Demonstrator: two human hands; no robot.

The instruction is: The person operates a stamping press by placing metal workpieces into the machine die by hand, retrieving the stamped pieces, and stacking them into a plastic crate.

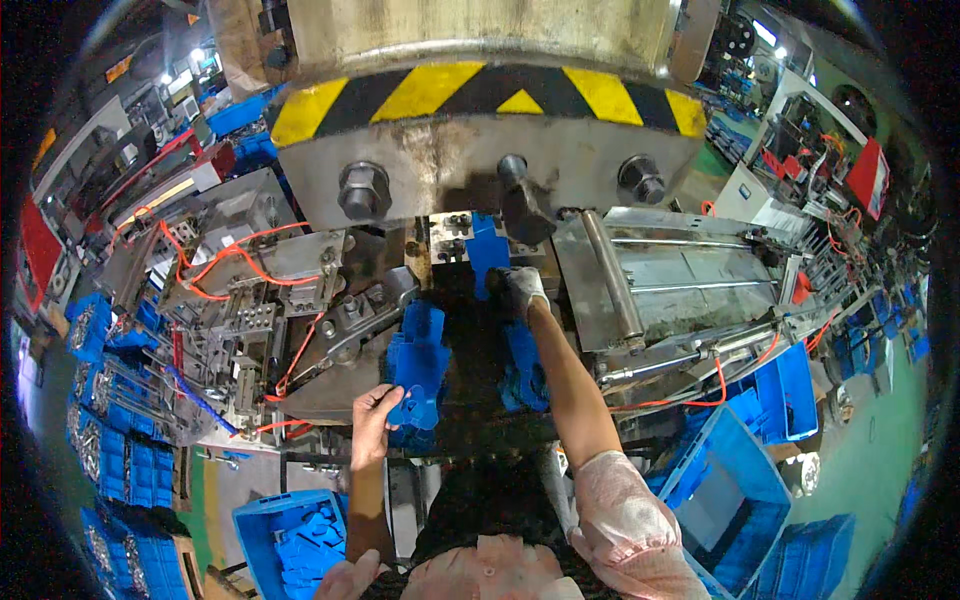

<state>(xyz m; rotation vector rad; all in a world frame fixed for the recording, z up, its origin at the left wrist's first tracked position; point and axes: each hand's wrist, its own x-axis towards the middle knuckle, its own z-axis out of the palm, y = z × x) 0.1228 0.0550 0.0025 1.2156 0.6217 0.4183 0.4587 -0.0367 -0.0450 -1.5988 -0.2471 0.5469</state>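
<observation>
My bare left hand [376,420] pinches the near edge of a flat blue cut-out piece [421,408], which overlaps the near end of a stack of similar blue pieces [420,345]. Under the press, my gloved right hand [522,289] is closed at the near end of another blue flat piece [487,250]. That piece reaches over the small metal die block [449,238]. The glove and wrist hide part of its edge and most of my right fingers. Beneath my right forearm lies a second pile of blue pieces [524,372].
Above my hands hangs the heavy press ram [430,165] with large bolts and a yellow-black striped band [430,92]. Metal fixtures with orange hoses [250,255] flank the left, a roller table [690,270] the right. Blue bins [243,530] stand low on both sides.
</observation>
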